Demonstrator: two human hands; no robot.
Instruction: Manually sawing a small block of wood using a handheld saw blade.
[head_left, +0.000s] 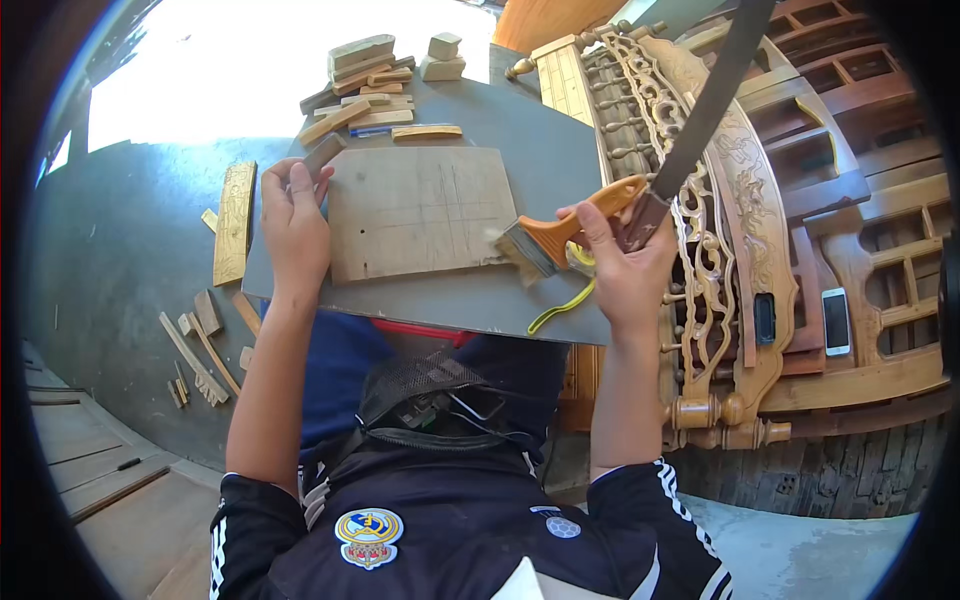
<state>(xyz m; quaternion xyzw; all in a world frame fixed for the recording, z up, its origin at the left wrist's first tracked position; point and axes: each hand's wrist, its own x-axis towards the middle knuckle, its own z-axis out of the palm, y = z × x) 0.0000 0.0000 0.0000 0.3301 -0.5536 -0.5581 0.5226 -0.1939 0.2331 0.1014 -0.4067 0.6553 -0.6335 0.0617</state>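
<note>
My left hand [297,215] grips a small wooden block [324,154] between thumb and fingers, at the upper left corner of a flat board. That wooden board [420,210] lies on the grey tabletop [430,296] and bears dark lines and a small hole. Two things are in my closed right hand [632,260]: an orange-handled paintbrush [545,238], its bristles beside the board's right edge, and a long dark flat blade [715,100] with a brown handle, pointing up and away. Whether the blade has teeth I cannot tell. A yellow-green strip [560,308] lies under the brush.
Wood offcuts [362,75] are stacked at the table's far side, near a blue pen [372,130]. More wood pieces [235,225] lie on the floor to the left. Carved wooden furniture panels [735,170] stand close on the right, with a white phone [836,322] on them.
</note>
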